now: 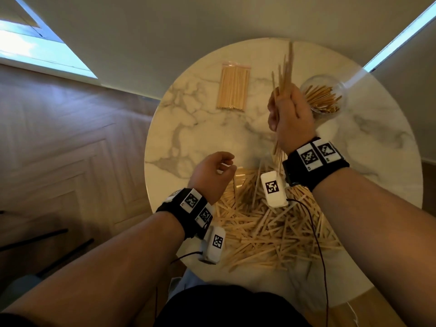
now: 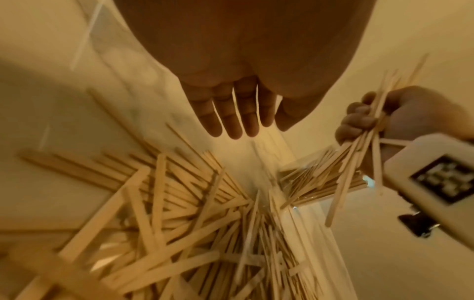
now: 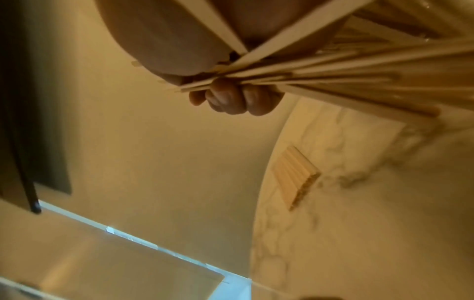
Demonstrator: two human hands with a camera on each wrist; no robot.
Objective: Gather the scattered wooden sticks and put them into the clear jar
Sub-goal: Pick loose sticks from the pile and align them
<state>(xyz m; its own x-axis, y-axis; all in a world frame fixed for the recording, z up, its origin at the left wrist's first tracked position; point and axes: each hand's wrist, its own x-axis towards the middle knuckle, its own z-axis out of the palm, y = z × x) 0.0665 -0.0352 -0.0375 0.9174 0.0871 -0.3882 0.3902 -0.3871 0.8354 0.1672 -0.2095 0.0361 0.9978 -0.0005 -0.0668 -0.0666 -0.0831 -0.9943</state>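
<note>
A pile of scattered wooden sticks (image 1: 266, 230) (image 2: 195, 219) covers the near part of the round marble table (image 1: 212, 138). My right hand (image 1: 290, 114) (image 3: 231, 97) grips a bundle of sticks (image 1: 284, 74) (image 3: 333, 67), raised above the table just left of the clear jar (image 1: 323, 94). The jar stands at the back right and holds several sticks. My left hand (image 1: 214, 173) (image 2: 238, 113) hovers over the far left edge of the pile, fingers loose, holding nothing.
A clear packet of sticks (image 1: 233, 87) (image 3: 295, 176) lies flat at the back left of the table. Wooden floor (image 1: 70, 149) lies to the left of the table. Black cables (image 1: 316, 244) trail from the wrist cameras across the pile.
</note>
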